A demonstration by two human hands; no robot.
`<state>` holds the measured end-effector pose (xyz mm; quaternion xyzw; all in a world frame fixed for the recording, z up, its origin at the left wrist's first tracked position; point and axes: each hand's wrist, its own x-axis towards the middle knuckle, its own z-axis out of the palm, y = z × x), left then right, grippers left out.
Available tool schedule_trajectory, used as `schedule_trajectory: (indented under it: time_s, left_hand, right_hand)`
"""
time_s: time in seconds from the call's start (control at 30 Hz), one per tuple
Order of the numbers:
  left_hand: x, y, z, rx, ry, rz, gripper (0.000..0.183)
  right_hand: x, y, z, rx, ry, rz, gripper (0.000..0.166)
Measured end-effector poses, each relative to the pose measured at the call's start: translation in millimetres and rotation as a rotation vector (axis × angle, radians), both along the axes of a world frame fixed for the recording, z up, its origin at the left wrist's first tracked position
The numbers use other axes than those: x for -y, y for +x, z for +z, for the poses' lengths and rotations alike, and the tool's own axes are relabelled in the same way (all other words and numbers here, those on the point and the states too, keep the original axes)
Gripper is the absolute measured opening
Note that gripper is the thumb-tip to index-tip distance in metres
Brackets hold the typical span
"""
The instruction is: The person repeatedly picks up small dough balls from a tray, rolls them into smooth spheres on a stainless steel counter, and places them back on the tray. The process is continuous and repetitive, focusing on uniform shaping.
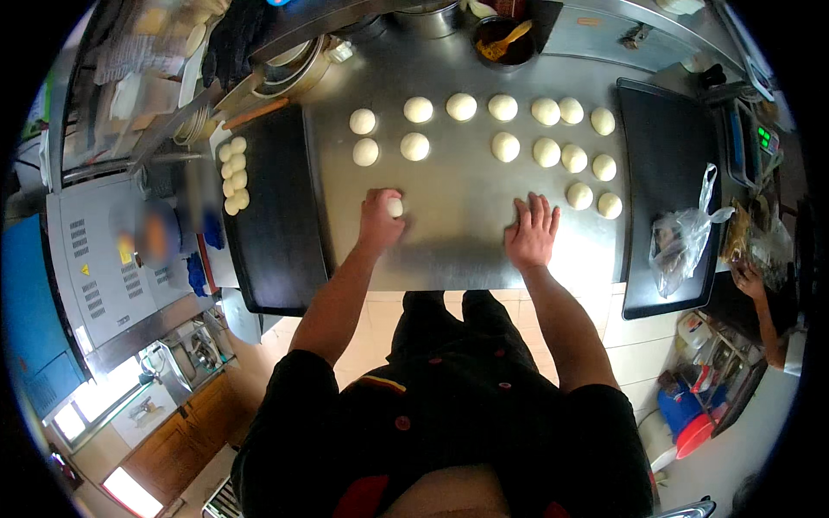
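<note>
My left hand point(381, 223) curls around a ball of white dough point(395, 207) on the stainless steel worktop point(453, 194). Part of that ball shows between the thumb and fingers. Palm down on the same surface, my right hand point(532, 234) has its fingers spread; whatever may be beneath the palm is hidden. Beyond both hands lie smooth dough balls point(461, 107) in two loose rows. Two more dough balls point(579, 195) sit just right of my right hand. Smaller dough pieces point(234, 175) touch one another on the black baking tray point(278, 259) at the left.
A second black tray point(670, 129) at the right carries a knotted clear plastic bag point(680, 243). Past it stands a digital scale point(745, 146). A dark bowl point(505, 45) with a brush is at the back. Another person's hand point(749, 281) touches a bag at far right.
</note>
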<state>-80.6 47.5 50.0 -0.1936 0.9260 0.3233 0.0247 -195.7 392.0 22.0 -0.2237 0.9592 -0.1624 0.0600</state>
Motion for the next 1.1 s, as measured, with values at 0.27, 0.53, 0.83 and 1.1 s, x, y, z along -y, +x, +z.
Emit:
schedule_trajectory:
  time_s: [0.27, 0.53, 0.83, 1.1]
  left_hand:
    - [-65.3, -149.8, 25.8, -0.173, 0.014, -0.17, 0.051]
    - [-70.8, -159.0, 20.5, 0.004, -0.047, -0.252, 0.074]
    - [224.0, 81.0, 20.3, -0.053, -0.514, 0.471, 0.06]
    - [389.4, 179.3, 11.0, 0.263, -0.721, 0.377, 0.072]
  right_hand:
    - [-0.7, -1.0, 4.4, -0.045, -0.058, -0.014, 0.056]
    - [3.2, -1.3, 1.6, -0.051, -0.075, 0.009, 0.061]
    - [8.0, 3.0, -0.3, -0.095, -0.006, 0.02, 0.063]
    - [29.3, 33.7, -11.9, -0.129, 0.09, -0.265, 0.064]
